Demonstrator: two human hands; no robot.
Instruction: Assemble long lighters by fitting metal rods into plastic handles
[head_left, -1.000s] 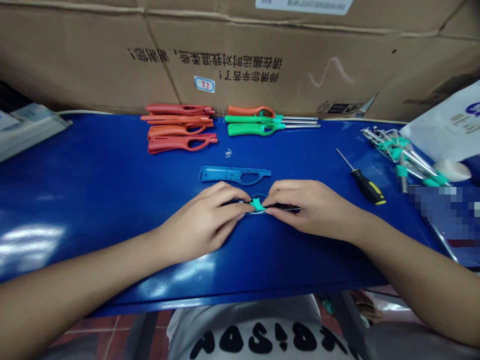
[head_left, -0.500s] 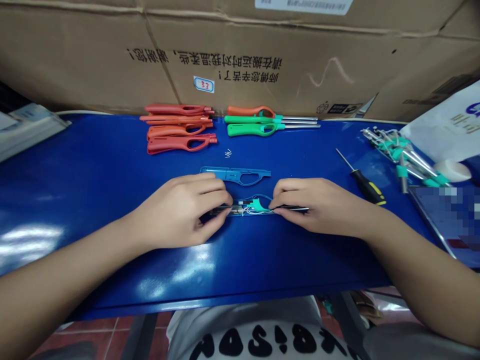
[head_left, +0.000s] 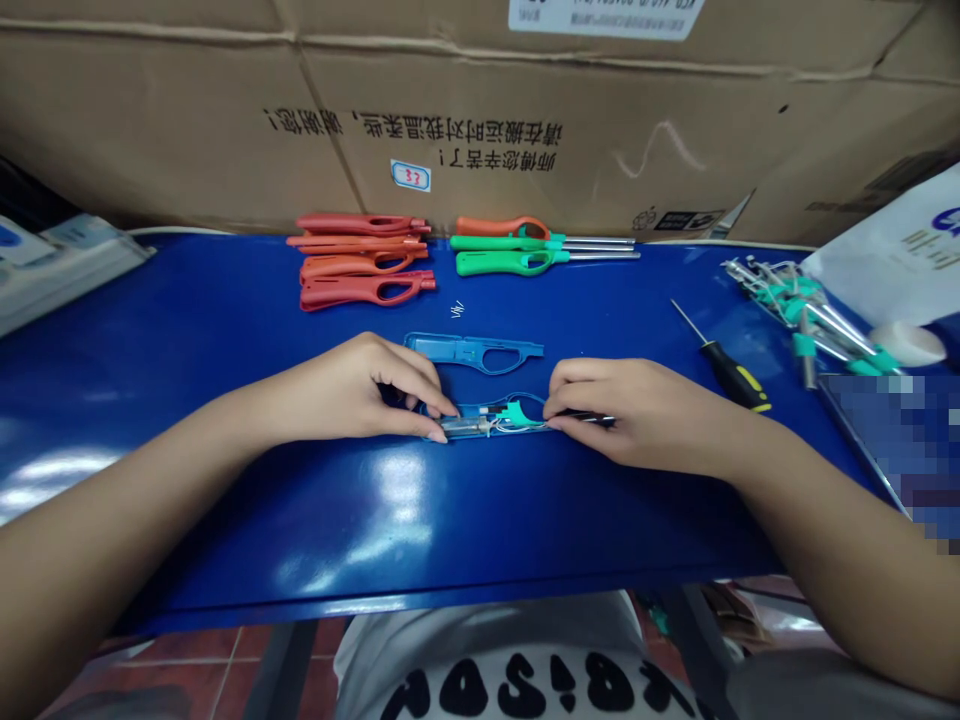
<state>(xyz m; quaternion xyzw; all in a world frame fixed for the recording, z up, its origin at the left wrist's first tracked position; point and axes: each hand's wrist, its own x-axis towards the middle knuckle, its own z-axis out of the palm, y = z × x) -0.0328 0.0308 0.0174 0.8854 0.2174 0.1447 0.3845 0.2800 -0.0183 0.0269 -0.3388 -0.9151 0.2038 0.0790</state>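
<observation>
An opened blue lighter casing half point(head_left: 471, 409) lies in front of me, holding a clear fuel tank point(head_left: 466, 427), a green trigger point(head_left: 516, 412) and thin white wires. My left hand point(head_left: 379, 390) grips its left end, thumb at the near edge and fingertips over the tank. At the right end my right hand point(head_left: 622, 405) is closed in a pinch around a slim, dark, shiny rod point(head_left: 589, 416); its kind is unclear, and the fingers cover part of it. Just beyond lies the other blue casing half point(head_left: 472, 352), inner side up.
Red and orange lighter casings point(head_left: 367, 290) and green lighters point(head_left: 502, 262) with metal tubes lie before a cardboard box point(head_left: 210, 130). Tiny white pieces point(head_left: 457, 309) are mid-table. On the right are a screwdriver point(head_left: 724, 365), tube-and-wire assemblies point(head_left: 802, 300) and a tape roll point(head_left: 911, 343).
My left hand has shifted slightly left and its fingers have opened out a little, uncovering more of the tank and casing. The right hand keeps its pinch almost in place.
</observation>
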